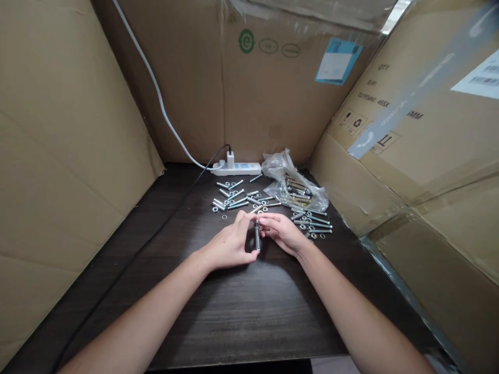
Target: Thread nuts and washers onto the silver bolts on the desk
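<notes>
Between my two hands stands a metal expansion bolt (257,237), roughly upright in view. My left hand (231,241) grips it lengthwise, with the thumb at its lower end and the fingers near the top. The fingertips of my right hand (281,232) pinch around its upper end; whether a nut or washer is under them is hidden. Just beyond my hands lie loose bolts, sleeves, nuts and washers (237,205) in a scattered group. More bolts and small rings (320,225) lie to the right of my right hand.
An open clear plastic bag (283,166) with bolts inside lies at the back right. Behind the parts is a white power strip (249,169) with a plug. A black cable (150,239) crosses the dark table on the left. Cardboard walls (187,78) enclose the table.
</notes>
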A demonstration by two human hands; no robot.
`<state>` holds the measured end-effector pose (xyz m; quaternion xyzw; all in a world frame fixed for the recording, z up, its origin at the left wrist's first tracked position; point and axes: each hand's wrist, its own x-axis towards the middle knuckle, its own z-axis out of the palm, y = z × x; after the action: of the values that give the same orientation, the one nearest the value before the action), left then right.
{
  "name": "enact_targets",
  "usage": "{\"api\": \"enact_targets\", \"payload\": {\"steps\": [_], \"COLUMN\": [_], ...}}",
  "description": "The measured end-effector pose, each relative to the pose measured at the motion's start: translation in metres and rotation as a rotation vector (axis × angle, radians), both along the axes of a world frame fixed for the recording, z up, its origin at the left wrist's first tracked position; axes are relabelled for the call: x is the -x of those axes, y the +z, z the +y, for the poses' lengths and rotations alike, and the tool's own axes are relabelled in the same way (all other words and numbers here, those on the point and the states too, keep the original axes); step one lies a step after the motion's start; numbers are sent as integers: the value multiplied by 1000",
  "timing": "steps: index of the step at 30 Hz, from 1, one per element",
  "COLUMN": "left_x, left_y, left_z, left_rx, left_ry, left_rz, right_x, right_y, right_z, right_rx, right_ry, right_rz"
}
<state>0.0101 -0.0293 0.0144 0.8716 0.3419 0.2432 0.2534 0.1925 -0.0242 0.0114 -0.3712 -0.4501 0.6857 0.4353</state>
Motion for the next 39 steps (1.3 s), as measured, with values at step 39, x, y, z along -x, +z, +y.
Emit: {"api": "enact_targets", "payload": {"steps": [39], "left_x": [1], "left_y": [1], "left_z": [-1], "left_rx": [36], "left_ry": [-18], "left_rz": [48], "right_x": [-5], "right_y": [-11], "right_z": [6], "right_rx": [-121], "right_ry": [138], "right_rz": [-91]}}
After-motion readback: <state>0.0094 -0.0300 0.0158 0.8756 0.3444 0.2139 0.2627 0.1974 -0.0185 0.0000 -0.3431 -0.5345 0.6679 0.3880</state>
